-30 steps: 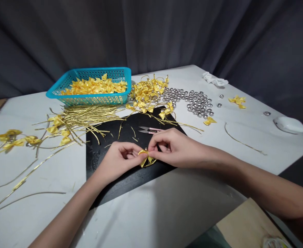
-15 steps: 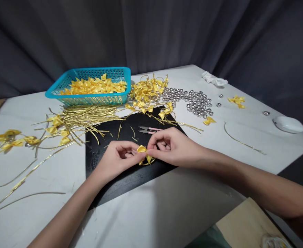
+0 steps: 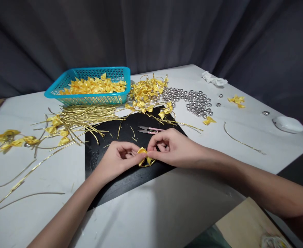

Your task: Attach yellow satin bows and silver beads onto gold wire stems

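Over the black mat (image 3: 107,186), my left hand (image 3: 122,156) pinches a small yellow ribbon flower (image 3: 142,150) between thumb and fingers. My right hand (image 3: 170,146) is closed on the same flower from the other side, its thumb and forefinger meeting the left fingertips. A loop of gold cord (image 3: 149,164) curves below the flower, partly hidden by the fingers. Just behind my right hand lie pink-handled thread snips (image 3: 148,129), blades to the left.
A turquoise basket (image 3: 89,98) of yellow ribbon pieces stands at the back left, gold cords (image 3: 89,115) in front of it. Finished-looking yellow flowers (image 3: 148,89) and silver beads (image 3: 199,103) lie beside it. A white dish (image 3: 288,124) sits far right.
Almost nothing differs. Both hands keep their pinch on the ribbon flower, and the whole view has shifted very slightly.
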The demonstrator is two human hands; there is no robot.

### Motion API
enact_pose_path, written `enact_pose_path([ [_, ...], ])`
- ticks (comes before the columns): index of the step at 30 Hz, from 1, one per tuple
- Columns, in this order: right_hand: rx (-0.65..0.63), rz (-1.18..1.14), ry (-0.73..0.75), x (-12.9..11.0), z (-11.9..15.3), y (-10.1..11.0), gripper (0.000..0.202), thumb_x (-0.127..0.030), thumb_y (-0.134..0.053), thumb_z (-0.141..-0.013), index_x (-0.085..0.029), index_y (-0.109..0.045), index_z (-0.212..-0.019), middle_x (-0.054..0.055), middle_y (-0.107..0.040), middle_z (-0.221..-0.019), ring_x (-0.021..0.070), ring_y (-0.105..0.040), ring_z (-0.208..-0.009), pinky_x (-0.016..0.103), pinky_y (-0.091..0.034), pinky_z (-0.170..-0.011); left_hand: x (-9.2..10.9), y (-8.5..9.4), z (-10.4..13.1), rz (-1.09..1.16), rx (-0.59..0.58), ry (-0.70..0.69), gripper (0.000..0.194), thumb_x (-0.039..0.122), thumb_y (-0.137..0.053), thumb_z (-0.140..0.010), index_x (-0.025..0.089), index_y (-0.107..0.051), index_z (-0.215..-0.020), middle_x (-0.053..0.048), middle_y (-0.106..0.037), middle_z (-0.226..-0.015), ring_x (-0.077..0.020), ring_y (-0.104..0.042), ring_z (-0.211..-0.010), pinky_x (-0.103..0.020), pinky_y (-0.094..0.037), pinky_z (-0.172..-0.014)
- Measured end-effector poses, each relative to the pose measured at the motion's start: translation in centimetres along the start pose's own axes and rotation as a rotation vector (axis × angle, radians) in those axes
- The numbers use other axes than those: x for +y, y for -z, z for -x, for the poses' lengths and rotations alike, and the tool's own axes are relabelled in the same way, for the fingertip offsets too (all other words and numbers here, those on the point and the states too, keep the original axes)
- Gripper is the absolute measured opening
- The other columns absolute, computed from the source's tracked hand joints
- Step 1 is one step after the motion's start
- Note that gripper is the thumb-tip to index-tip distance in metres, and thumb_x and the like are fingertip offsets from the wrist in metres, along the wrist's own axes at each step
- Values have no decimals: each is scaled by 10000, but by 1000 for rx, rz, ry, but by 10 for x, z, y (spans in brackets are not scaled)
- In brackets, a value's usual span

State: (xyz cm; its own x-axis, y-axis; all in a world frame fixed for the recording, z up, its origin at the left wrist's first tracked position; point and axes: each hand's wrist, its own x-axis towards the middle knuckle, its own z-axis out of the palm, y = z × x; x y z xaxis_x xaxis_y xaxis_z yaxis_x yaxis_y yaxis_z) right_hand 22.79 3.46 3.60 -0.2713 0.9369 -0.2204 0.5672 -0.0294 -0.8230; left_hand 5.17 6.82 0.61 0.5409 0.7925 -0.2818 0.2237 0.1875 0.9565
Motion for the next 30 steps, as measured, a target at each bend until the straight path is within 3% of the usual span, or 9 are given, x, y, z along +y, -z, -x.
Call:
enact_pose_path([
  [7,30,-7,105,5,-2,-2,84,-191,-608,-747,-128,-591,-694,-72,-393,-489,43,-340,-452,176,-263,-427,-4,4,-2,87,-17,-34,86,143,-745,-584,128,-683,-526,5,-644,-482,-55,-532,-444,-125,-411,-468],
  [11,180,-395,126,8,-6,-8,180,-257,-560,-818,-150,-522,-957,34,-565,-892,95,-530,-770,212,-447,-672,-7,10,-5,361,102,-77,85,174,-709,-628,153,-687,-549,18,-650,-489,-53,-559,-450,-117,-447,-488],
  [14,24,-599,139,10,-8,-16,314,-206,-540,-834,-164,-435,-1127,69,-536,-1090,102,-537,-981,247,-424,-882,-6,11,-7,488,173,-55,94,164,-714,-593,140,-664,-516,21,-631,-466,-40,-536,-416,-100,-431,-452],
  [16,-146,-637,117,11,-8,-20,306,-185,-543,-830,-157,-442,-1117,54,-551,-1030,88,-568,-864,232,-450,-799,-4,11,-8,523,197,-46,91,158,-716,-574,131,-657,-511,22,-616,-451,-37,-532,-408,-94,-426,-443],
  [18,-273,-570,84,11,-7,-21,188,-238,-505,-864,-137,-508,-1022,18,-559,-860,56,-509,-606,200,-427,-591,-2,11,-9,554,235,-49,93,151,-718,-563,131,-647,-506,30,-602,-442,-37,-530,-409,-90,-419,-438],
  [20,-270,-440,112,10,-5,-18,213,-299,-446,-901,-123,-565,-887,-12,-515,-714,47,-391,-500,191,-339,-488,-2,10,-9,578,294,-63,95,151,-719,-561,139,-640,-510,40,-599,-454,-34,-527,-418,-86,-408,-432],
  [23,-61,-221,268,9,-4,-10,267,-312,-431,-909,-131,-575,-775,-32,-444,-619,66,-361,-532,192,-309,-507,-4,9,-10,530,353,-106,104,158,-713,-580,149,-634,-512,54,-595,-468,-30,-520,-437,-86,-402,-448],
  [26,119,8,416,9,-2,-1,254,-289,-412,-918,-138,-570,-789,-24,-487,-626,71,-401,-540,194,-322,-536,-9,6,-10,337,351,-159,127,172,-704,-621,151,-636,-516,48,-605,-476,-40,-518,-460,-107,-409,-486],
  [30,175,204,524,9,0,7,228,-228,-387,-926,-139,-569,-822,17,-588,-703,89,-503,-610,194,-361,-596,-12,6,-8,100,272,-166,141,232,-711,-662,150,-655,-562,31,-621,-500,-64,-506,-470,-149,-392,-480],
])
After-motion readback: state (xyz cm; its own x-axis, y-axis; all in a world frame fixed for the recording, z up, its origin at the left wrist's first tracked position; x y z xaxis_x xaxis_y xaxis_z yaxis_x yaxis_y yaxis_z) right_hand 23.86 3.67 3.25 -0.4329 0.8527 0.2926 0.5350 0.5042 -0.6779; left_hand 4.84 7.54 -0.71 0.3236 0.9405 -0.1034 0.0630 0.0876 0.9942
